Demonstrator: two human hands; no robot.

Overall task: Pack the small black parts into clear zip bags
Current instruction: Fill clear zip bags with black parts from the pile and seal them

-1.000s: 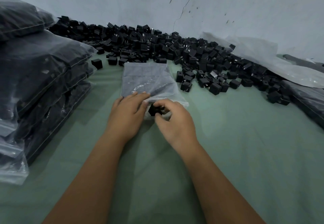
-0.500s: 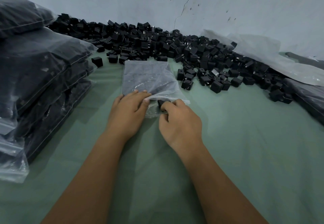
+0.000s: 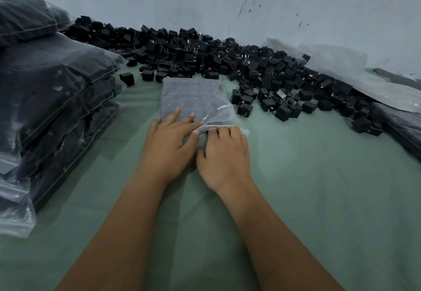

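Pressing crinkly clear bag [image 3: 193, 96], both hands [image 3: 169, 141] flatten blocky parts.

Two bare forearms, hands [image 3: 196, 147] bare, short plain nails on fingers

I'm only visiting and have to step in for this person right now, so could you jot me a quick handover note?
Left hand: flat, fingers straight, pressing on the clear zip bag.
Right hand: fingertips tucked into the bag's near open edge; whether it holds a part is hidden.
The bag lies on the green cloth, already holding black parts, not sealed.
Done: filled bags stacked at left.
Left: the loose pile of black parts along the wall.
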